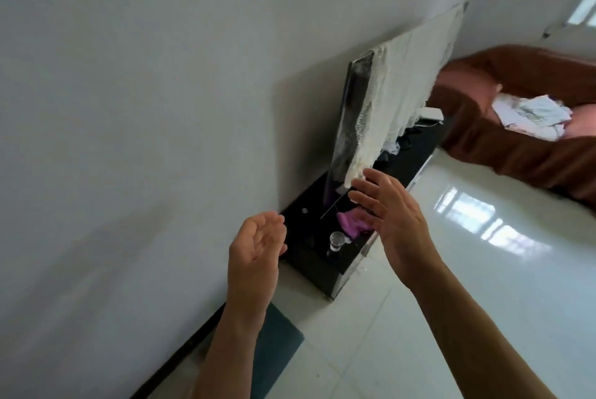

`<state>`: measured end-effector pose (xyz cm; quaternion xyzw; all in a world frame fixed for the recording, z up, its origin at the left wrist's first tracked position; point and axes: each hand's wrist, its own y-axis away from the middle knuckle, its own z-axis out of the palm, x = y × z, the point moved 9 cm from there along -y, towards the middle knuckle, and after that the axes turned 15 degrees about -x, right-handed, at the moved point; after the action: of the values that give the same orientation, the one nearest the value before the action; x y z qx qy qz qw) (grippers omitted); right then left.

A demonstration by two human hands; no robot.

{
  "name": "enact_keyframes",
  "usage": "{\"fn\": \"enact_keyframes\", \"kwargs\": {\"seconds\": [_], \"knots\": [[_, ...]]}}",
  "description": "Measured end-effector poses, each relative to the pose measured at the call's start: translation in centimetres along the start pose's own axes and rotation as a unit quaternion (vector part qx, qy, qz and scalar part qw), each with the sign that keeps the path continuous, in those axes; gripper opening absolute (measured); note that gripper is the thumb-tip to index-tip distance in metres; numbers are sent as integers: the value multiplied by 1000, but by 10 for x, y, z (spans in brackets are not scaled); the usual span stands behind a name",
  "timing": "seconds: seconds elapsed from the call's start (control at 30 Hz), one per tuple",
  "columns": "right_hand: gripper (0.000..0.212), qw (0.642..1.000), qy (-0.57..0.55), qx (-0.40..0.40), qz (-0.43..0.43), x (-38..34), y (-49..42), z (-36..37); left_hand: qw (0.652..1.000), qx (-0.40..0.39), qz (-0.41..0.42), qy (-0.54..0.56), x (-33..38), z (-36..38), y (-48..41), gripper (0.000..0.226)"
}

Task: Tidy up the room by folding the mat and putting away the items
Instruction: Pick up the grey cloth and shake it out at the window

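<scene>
Mat [283,345], teal, on tiled floor [354,350]

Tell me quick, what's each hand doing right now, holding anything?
Left hand: open, fingers relaxed, holding nothing.
Right hand: open, fingers straight, holding nothing.

Glossy white floor tiles [451,269], glossy black cabinet [322,269], knobbly cream cloth [412,82], clear glass cup [336,241], matt wall [129,108].
</scene>
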<state>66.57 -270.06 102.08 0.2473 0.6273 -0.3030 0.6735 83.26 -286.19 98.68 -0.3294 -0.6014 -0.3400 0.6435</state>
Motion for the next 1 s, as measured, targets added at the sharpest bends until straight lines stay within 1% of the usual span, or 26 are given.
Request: {"fn": "enact_keyframes", "kwargs": {"seconds": [0.07, 0.2, 0.37, 0.57, 0.7, 0.83, 0.87, 0.93, 1.0], "knots": [[35, 998, -16, 53, -9, -10, 11, -57, 999, -42, -1, -2, 2, 51, -16, 25], [42, 992, -23, 120, -24, -19, 33, -143, 995, -97, 0, 3, 4, 136, -37, 25], [36, 983, -21, 178, -43, -35, 65, -266, 987, -157, -20, 9, 3, 272, -61, 22], [42, 961, -31, 266, -67, -61, 128, -414, 976, -212, -29, 39, 3, 428, -75, 20], [44, 940, -44, 329, -80, -74, 182, -489, 955, -293, -30, 46, 6, 535, -71, 22], [61, 918, -40, 382, -99, -86, 225, -545, 926, -375, -22, 34, 13, 628, -68, 36], [66, 910, -40, 399, -103, -87, 235, -558, 917, -396, -21, 32, 13, 650, -68, 36], [81, 895, -36, 431, -108, -87, 251, -581, 903, -429, -23, 27, 8, 687, -72, 28], [80, 877, -38, 466, -111, -87, 263, -602, 889, -455, -27, 29, 5, 723, -78, 22]]}}
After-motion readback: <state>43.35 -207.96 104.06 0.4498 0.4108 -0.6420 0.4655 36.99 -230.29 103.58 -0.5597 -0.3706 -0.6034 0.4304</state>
